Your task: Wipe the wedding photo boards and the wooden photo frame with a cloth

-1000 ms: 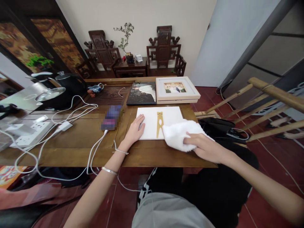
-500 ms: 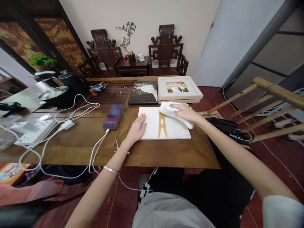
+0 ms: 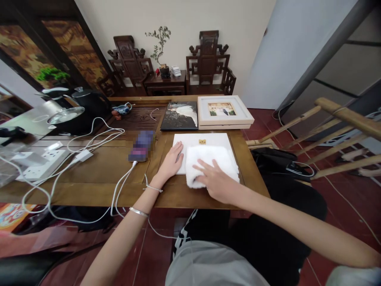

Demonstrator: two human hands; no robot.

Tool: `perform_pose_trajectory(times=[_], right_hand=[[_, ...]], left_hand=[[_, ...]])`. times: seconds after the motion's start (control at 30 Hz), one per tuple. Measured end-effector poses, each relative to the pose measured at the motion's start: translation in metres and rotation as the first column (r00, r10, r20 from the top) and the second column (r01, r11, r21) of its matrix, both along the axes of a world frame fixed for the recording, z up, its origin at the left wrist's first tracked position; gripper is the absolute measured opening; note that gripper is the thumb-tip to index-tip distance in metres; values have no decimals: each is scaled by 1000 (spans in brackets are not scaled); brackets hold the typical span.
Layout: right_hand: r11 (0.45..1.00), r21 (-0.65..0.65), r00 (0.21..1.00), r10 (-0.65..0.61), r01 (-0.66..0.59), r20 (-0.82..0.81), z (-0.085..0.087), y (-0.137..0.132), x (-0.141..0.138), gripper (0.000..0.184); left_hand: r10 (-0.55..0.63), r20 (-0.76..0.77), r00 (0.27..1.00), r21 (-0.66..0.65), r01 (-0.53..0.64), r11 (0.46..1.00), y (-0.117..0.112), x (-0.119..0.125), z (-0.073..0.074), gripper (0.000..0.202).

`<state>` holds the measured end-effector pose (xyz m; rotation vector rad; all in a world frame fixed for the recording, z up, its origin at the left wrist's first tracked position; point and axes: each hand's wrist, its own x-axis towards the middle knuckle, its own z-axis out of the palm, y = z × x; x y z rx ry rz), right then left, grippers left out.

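A flat white panel [image 3: 187, 138] lies on the wooden table before me. My left hand [image 3: 172, 161] rests flat on its left edge, fingers stretched out. My right hand [image 3: 216, 180] holds a folded white cloth [image 3: 211, 154] against the panel's near part, fingers spread over the top and the thumb at its left fold. The cloth hangs past the panel's near edge. Only the top of a gold metal piece [image 3: 202, 142] shows above the cloth; the rest is hidden beneath it.
Behind the panel lie a dark picture with a white figure [image 3: 180, 116] and a pale framed picture [image 3: 244, 113]. At left are a phone [image 3: 142, 146] on a white cable, a power strip [image 3: 44, 165], tangled cords and a black pot [image 3: 70, 121]. A bamboo chair [image 3: 342, 115] stands at right.
My right hand has brought the cloth from the panel's far right corner toward me, covering the gold piece's legs. My left hand has stayed in place.
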<state>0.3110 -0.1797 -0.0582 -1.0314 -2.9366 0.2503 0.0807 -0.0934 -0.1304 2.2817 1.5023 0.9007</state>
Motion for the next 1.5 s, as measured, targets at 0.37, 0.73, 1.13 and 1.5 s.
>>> perform_pose_trajectory(times=[0.37, 0.73, 1.13, 1.5], right_hand=[[991, -112, 995, -85, 79, -48, 16, 43, -4, 60], [978, 167, 990, -133, 123, 47, -11, 81, -63, 53], [993, 18, 993, 118, -118, 25, 11, 17, -3, 52], [970, -3, 942, -235, 242, -237, 22, 125, -42, 47]], left_hand=[[-14, 6, 1000, -19, 14, 1000, 3, -2, -3, 50], [110, 403, 909, -43, -101, 994, -2, 0, 10, 56], [67, 234, 970, 26, -75, 997, -8, 6, 12, 58], [2, 59, 998, 12, -3, 1000, 0, 1, 2, 45]])
